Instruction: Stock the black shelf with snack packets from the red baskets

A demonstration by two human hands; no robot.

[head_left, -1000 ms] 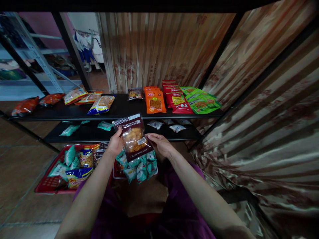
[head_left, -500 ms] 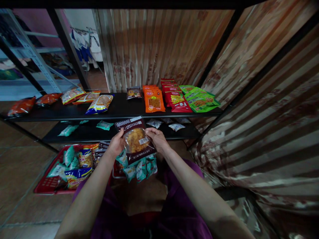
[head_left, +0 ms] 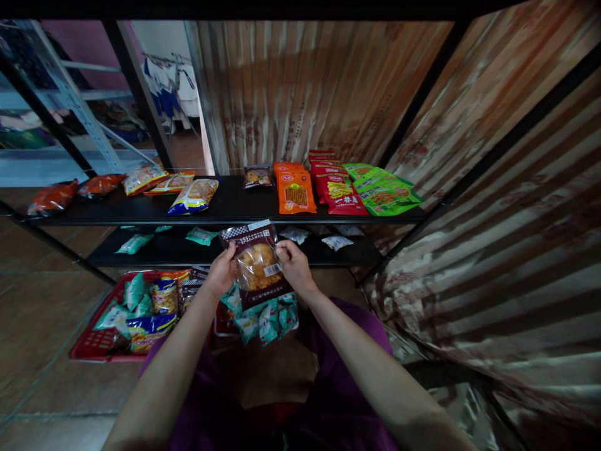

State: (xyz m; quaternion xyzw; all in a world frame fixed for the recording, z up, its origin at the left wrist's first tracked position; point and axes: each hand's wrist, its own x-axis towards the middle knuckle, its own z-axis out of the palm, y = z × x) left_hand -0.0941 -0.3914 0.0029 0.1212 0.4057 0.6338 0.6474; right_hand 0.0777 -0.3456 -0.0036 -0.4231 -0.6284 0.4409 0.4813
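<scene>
Between my two hands is a dark brown snack packet [head_left: 256, 266] with a clear window, golden-brown food inside and a white barcode label. My left hand [head_left: 222, 270] is closed on its left edge, thumb on the front. At the right edge, the fingers of my right hand [head_left: 293, 266] pinch the film. The packet is tilted in front of the lower shelf. Just beneath it, several teal packets [head_left: 269, 322] lie in a basket that is mostly hidden. A similar small brown packet [head_left: 257, 176] sits on the upper shelf.
The black upper shelf [head_left: 235, 203] holds orange packets [head_left: 297, 193], red packets [head_left: 342, 193], green packets [head_left: 387, 193] and several bags at left. Small packets lie on the lower shelf [head_left: 164, 252]. A red basket [head_left: 89, 338] of snacks stands on the floor at left. A curtain [head_left: 498, 238] hangs at right.
The view has shifted slightly, so the shelves sit a little further right. My right hand's fingers have curled tighter at the packet's edge, and the packet's window looks more wrinkled.
</scene>
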